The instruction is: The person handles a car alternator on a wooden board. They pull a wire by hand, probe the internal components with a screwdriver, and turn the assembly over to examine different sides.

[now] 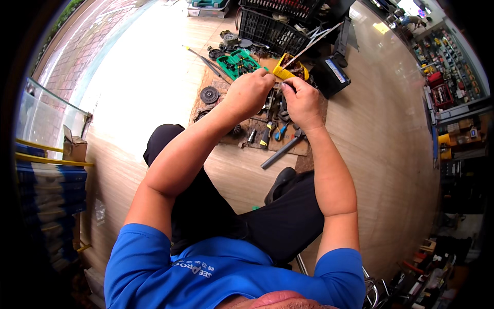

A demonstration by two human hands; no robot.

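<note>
Both my arms reach forward over a cardboard sheet (246, 140) on the floor. My left hand (251, 92) is closed, its fingertips near the yellow bin (304, 72), which holds small brown parts. Close by on the right, my right hand (303, 102) is pinched, thumb against forefinger. Whatever sits between the fingers of either hand is too small or hidden to name. Below the hands lie dark metal parts, a yellow-and-black utility knife (266, 135), a blue-handled tool (281, 132) and a hammer (283, 150). Left of the bin lies an open green tool case (237, 64).
Black plastic crates (272, 33) stand at the back, with a black box (333, 77) to their right. A round dark disc (209, 95) lies at the cardboard's left side. Stacked blue-and-white packs (51, 190) fill the left edge. Shelves of goods (453, 67) line the right.
</note>
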